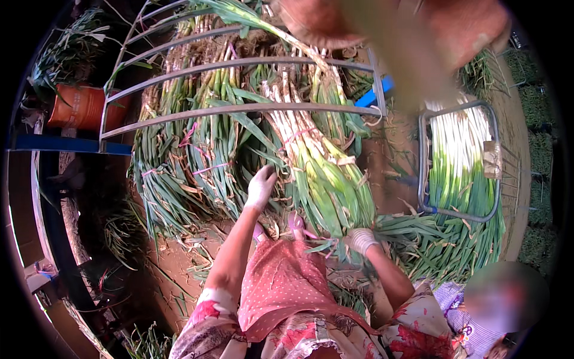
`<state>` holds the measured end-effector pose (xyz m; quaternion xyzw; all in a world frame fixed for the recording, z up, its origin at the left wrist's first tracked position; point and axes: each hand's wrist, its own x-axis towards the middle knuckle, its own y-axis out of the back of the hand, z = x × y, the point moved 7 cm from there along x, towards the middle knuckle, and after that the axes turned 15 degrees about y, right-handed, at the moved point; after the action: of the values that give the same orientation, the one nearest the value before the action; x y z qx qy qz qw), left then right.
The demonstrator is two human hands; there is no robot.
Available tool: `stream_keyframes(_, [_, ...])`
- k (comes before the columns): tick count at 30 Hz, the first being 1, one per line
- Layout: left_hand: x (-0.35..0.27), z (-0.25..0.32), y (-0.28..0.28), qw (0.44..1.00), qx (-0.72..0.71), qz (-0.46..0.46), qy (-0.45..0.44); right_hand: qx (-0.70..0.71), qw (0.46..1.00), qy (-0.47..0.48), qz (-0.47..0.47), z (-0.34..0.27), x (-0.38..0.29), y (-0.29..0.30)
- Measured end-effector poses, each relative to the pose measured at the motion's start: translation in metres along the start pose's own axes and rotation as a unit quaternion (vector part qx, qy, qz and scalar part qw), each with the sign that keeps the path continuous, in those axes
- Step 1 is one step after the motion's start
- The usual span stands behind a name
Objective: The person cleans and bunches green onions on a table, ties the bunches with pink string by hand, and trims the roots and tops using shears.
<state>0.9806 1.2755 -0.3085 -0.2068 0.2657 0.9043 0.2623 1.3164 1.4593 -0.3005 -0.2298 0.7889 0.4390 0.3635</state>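
A bundle of green onions (327, 179), tied with pink twine, lies slanted before me with its pale roots on the far side. My right hand (361, 240), in a striped work glove, grips the leaf tips at the bundle's near end. My left hand (262, 187) wears a white glove with dark fingertips. It hovers beside the leaves left of that bundle, its fingers partly hidden. More untrimmed bundles (210, 143) lie to the left, several bound with pink twine. A single onion stalk (287, 37) rests across the bars at the far side.
A metal barred rack (242, 109) spans the bundles. At right, a tubular metal frame (421, 161) holds peeled white-stemmed onions (462, 139). An orange container (80, 107) is at left. A person (475, 309) is close at lower right. Blurred orange-brown shapes (323, 22) cover the top.
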Motion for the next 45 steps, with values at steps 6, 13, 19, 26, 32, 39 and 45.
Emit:
stream_keyframes(6, [0.074, 0.039, -0.113, 0.961, 0.242, -0.046, -0.122, 0.051, 0.996, -0.041, 0.060, 0.016, -0.016, -0.063])
stream_keyframes(13, [0.111, 0.029, -0.165, 0.940, 0.255, -0.134, -0.184, 0.136, 0.986, -0.012, 0.094, -0.004, -0.022, -0.091])
stream_keyframes(19, [0.092, 0.054, -0.189, 0.870, 0.478, 0.011, -0.119, 0.101, 0.993, 0.000, 0.058, -0.008, -0.017, -0.104])
stream_keyframes(26, [0.151, 0.028, -0.176, 0.911, 0.401, -0.062, -0.072, 0.141, 0.985, -0.069, 0.076, -0.021, -0.009, -0.081])
stream_keyframes(32, [0.106, 0.035, -0.136, 0.957, 0.273, -0.096, 0.032, 0.215, 0.967, -0.098, 0.097, -0.027, -0.024, -0.090])
stream_keyframes(39, [-0.016, -0.037, -0.048, 0.969, 0.194, -0.031, 0.147, 0.180, 0.977, -0.117, 0.015, -0.015, -0.074, -0.108])
stream_keyframes(45, [-0.150, -0.016, 0.029, 0.974, 0.030, 0.017, 0.223, 0.096, 0.990, -0.087, -0.046, -0.028, -0.114, -0.092])
